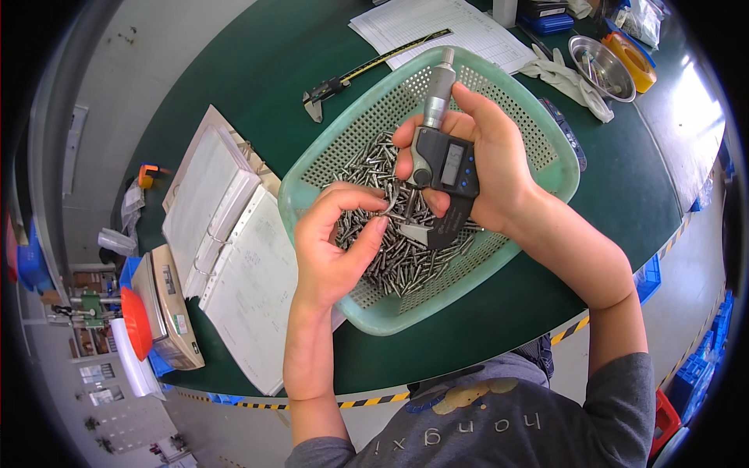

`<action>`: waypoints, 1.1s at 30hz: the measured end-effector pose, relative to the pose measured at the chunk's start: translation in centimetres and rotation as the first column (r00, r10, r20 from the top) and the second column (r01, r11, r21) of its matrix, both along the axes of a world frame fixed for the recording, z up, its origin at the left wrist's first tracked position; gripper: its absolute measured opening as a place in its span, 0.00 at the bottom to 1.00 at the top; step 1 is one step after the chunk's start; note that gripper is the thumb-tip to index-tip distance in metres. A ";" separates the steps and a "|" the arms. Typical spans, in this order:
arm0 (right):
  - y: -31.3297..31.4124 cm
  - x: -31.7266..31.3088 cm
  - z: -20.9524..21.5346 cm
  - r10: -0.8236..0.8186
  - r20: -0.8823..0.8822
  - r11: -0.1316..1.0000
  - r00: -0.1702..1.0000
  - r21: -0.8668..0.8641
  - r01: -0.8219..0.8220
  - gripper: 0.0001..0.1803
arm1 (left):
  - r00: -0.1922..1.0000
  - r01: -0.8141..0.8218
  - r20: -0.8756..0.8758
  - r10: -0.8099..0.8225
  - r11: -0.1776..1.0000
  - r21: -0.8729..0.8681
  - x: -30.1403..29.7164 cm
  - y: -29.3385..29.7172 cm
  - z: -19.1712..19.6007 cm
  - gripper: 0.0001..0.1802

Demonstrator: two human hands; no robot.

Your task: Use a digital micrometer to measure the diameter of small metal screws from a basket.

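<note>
I see the green surface (257,70) with free room at 11 o'clock; its striped edge runs at 6. The open binder (234,257) lies at 9 of the basket (546,148). My right grip (484,168) is clamped on the micrometer (445,168). My left grip (335,242) pinches a pin (388,209) at the micrometer's 8 o'clock.

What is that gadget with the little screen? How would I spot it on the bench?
Look at the pale green perforated basket on the dark green table. Above its pile of small metal pins, the right hand holds a digital micrometer. It alone has a dark body, grey screen and silver thimble.
</note>
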State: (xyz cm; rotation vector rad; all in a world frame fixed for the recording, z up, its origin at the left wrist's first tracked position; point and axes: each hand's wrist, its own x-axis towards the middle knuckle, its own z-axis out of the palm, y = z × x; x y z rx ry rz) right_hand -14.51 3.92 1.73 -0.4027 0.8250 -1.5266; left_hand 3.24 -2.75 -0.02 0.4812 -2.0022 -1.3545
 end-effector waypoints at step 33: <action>0.4 0.4 0.8 0.039 -0.211 0.999 0.977 0.037 -0.032 0.34 | 0.998 0.055 0.002 -0.055 0.998 0.043 0.2 0.1 0.1 0.08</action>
